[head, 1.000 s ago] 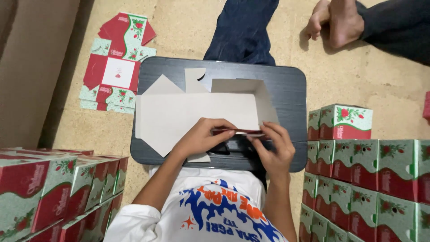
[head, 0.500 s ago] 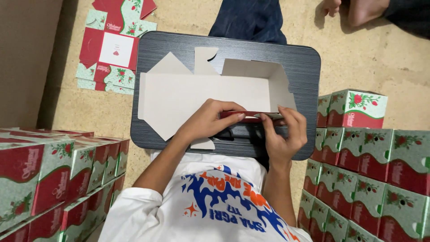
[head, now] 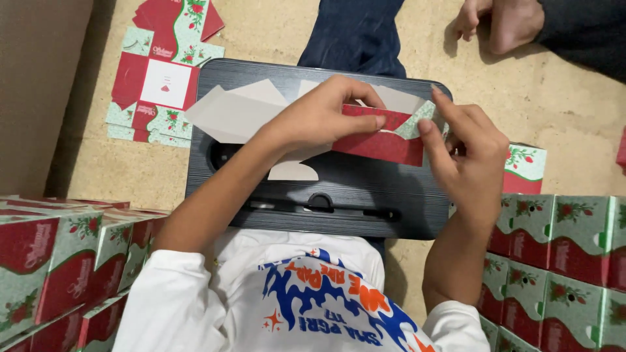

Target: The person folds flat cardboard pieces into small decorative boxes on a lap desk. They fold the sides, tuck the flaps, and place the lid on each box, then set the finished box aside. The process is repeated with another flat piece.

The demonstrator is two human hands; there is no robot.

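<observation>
A flat cardboard box blank [head: 241, 111], grey inside and red and green outside, lies partly folded on a black lap tray [head: 339, 195]. My left hand [head: 323, 114] grips a raised red side panel [head: 381, 140] from above, thumb and fingers pinching its top edge. My right hand [head: 466, 153] holds the panel's right end, fingers on a green-patterned flap [head: 420, 120]. Both hands hold the same blank above the tray's far half.
Flat printed blanks [head: 163, 72] lie on the floor at the upper left. Stacks of folded red and green boxes stand at the left [head: 52, 261] and right [head: 561, 248]. Another person's leg [head: 358, 32] and bare foot [head: 495, 23] lie beyond the tray.
The near red panel has been folded up from flat and lifted towards the tray's far side. Both hands moved with it, away from my body.
</observation>
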